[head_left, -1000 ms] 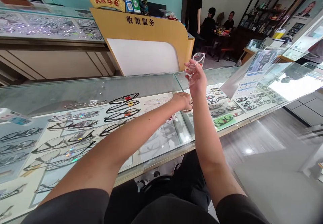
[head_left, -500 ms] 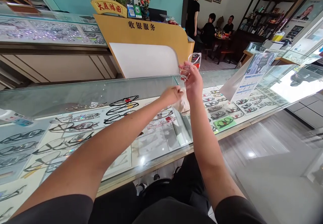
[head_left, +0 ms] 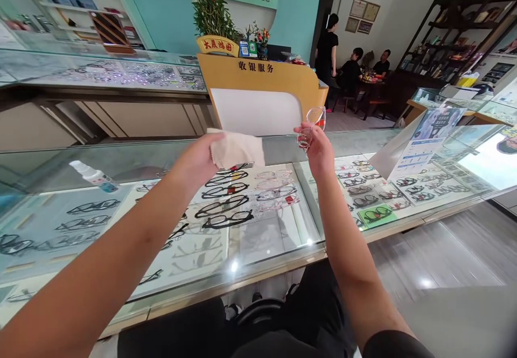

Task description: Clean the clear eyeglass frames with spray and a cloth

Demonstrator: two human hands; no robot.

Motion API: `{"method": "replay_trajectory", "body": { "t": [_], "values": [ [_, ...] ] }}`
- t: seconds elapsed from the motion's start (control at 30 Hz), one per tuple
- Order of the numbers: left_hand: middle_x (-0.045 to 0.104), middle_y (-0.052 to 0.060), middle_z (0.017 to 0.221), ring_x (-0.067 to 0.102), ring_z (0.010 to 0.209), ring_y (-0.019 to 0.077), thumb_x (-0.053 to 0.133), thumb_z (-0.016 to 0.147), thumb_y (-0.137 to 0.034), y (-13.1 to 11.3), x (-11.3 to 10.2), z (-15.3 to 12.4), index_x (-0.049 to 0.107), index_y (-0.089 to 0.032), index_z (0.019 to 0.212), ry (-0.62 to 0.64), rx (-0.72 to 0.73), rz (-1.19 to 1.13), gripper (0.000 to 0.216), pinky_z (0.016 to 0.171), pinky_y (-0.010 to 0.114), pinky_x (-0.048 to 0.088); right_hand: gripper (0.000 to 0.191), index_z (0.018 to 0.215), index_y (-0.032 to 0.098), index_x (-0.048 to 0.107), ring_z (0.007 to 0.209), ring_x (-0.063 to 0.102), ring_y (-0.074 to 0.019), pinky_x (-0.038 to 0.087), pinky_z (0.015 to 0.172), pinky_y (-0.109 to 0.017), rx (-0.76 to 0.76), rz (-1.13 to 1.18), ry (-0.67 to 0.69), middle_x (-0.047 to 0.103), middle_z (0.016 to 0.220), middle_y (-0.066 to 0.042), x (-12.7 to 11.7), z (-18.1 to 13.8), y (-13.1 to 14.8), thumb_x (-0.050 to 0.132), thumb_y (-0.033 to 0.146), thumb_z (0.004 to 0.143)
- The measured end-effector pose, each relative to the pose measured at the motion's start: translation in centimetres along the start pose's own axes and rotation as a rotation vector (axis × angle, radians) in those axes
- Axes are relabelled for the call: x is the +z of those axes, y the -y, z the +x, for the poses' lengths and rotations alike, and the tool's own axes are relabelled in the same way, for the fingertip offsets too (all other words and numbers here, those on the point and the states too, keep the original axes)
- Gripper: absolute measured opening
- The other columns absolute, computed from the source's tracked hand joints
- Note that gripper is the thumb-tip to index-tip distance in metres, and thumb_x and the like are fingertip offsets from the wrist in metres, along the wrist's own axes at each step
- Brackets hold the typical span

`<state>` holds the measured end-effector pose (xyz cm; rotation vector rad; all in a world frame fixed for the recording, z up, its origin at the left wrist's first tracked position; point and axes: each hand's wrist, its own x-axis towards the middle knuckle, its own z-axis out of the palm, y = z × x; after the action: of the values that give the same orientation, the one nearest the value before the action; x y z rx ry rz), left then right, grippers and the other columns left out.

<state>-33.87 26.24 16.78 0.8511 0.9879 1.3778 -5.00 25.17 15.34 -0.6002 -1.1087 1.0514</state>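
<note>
My left hand (head_left: 201,159) grips a pale cream cleaning cloth (head_left: 238,151), which spreads out flat to the right of the fingers above the glass counter. To the right, my right hand (head_left: 319,145) is raised and pinches a pair of clear-framed eyeglasses (head_left: 316,114), held upright with one lens above the fingers. A bit of red shows behind that upper lens. The cloth and the eyeglasses are well apart. Under the counter's glass top, black-framed eyeglasses (head_left: 228,218) and pink-framed eyeglasses (head_left: 277,184) lie in rows below my hands.
A white spray bottle (head_left: 93,176) is on the counter at left. A folded standing sign (head_left: 420,140) stands at right, near a green card (head_left: 377,214) under the glass. Beyond are a yellow cashier desk (head_left: 258,78) and several people, one standing person (head_left: 327,48) among them.
My left hand has moved left with the cloth, away from the eyeglasses, and the cloth has spread open. My right hand still holds the eyeglasses. The view has shifted up and left.
</note>
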Motion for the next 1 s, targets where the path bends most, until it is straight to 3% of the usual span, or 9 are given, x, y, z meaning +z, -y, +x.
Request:
{"method": "replay_trajectory", "body": {
  "t": [0.13,0.27,0.5,0.63,0.87,1.0],
  "values": [
    [0.081,0.006,0.099,0.074,0.088,0.0190,0.076,0.086,-0.020,0.3,-5.1,-2.3,0.074,-0.017,0.103,-0.180,0.102,-0.133,0.017,0.072,0.028,0.058,0.035,0.115,0.026,0.078,0.092,0.069,-0.0165,0.053,0.083,-0.030,0.081,0.028,0.112,0.083,0.115,-0.005,2.6,-1.5,-0.5,0.072,0.056,0.097],
    [0.082,0.002,0.103,0.076,0.097,0.0194,0.082,0.076,-0.021,1.7,-7.3,-3.6,0.070,-0.022,0.100,-0.248,0.197,-0.180,0.027,0.078,0.027,0.059,0.034,0.117,0.027,0.079,0.095,0.068,-0.0195,0.052,0.087,-0.034,0.161,-0.020,0.271,0.083,0.115,-0.006,5.7,-4.3,-1.0,0.070,0.055,0.101],
    [0.084,0.008,0.111,0.078,0.117,0.0319,0.088,0.067,-0.034,3.3,-6.7,-5.4,0.072,-0.020,0.114,-0.122,0.209,-0.147,0.052,0.096,0.039,0.062,0.030,0.118,0.026,0.081,0.098,0.069,-0.0206,0.049,0.086,-0.034,0.305,-0.065,0.477,0.083,0.116,-0.006,10.2,-7.2,-1.4,0.069,0.050,0.104],
    [0.082,0.006,0.113,0.077,0.113,0.0290,0.087,0.070,-0.034,3.8,-6.4,-6.2,0.069,-0.022,0.118,-0.078,0.191,-0.109,0.052,0.094,0.039,0.060,0.031,0.117,0.026,0.082,0.095,0.068,-0.0203,0.050,0.085,-0.034,0.357,-0.095,0.527,0.083,0.113,-0.006,11.9,-7.3,-1.8,0.069,0.051,0.104],
    [0.075,0.003,0.107,0.073,0.098,0.0236,0.081,0.089,-0.049,4.8,-6.5,-7.1,0.064,-0.027,0.113,0.007,0.243,0.055,0.037,0.084,0.034,0.057,0.030,0.118,0.028,0.084,0.100,0.069,-0.0227,0.053,0.097,-0.040,0.315,-0.199,0.517,0.083,0.113,-0.006,10.8,-8.3,-2.6,0.070,0.052,0.106],
    [0.069,0.001,0.101,0.064,0.088,0.0185,0.084,0.092,-0.055,5.0,-6.1,-8.0,0.059,-0.026,0.105,0.052,0.313,0.113,0.040,0.079,0.030,0.052,0.030,0.117,0.029,0.084,0.099,0.070,-0.0235,0.055,0.098,-0.041,0.343,-0.208,0.525,0.083,0.114,-0.006,10.2,-8.4,-2.9,0.071,0.054,0.105]
  ]
}}
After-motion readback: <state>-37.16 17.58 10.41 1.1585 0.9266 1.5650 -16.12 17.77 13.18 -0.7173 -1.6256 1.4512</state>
